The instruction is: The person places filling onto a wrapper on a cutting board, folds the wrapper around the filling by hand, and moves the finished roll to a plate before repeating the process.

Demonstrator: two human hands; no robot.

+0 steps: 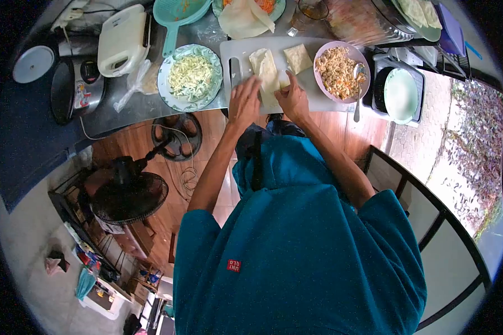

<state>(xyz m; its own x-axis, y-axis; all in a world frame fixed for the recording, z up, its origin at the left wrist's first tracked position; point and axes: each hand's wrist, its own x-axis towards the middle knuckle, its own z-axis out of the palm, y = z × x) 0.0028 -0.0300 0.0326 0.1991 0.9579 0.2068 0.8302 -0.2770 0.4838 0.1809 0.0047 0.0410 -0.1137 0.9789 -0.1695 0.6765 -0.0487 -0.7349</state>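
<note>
A pale wrapper sheet (265, 66), folded into a long strip, lies on the white cutting board (239, 53). My left hand (245, 102) is at the strip's left edge, its fingers stretched out. On the other side, my right hand (292, 100) has its index finger extended and its thumb apart, close to the strip's right edge. Whether the fingertips press on the wrapper is hard to see. A folded square wrapper parcel (298, 58) rests on the board just beyond my right hand. To the right stands a pink bowl (319, 84) of crumbly orange-brown filling with a spoon (357, 106) in it.
Left of the board is a patterned plate (163, 89) of shredded cabbage. Behind are a green colander (173, 25), a plate with wrapper sheets (246, 19) and a glass mug (310, 14). A white sandwich maker (123, 42) stands left; a pale green bowl (401, 96) sits right.
</note>
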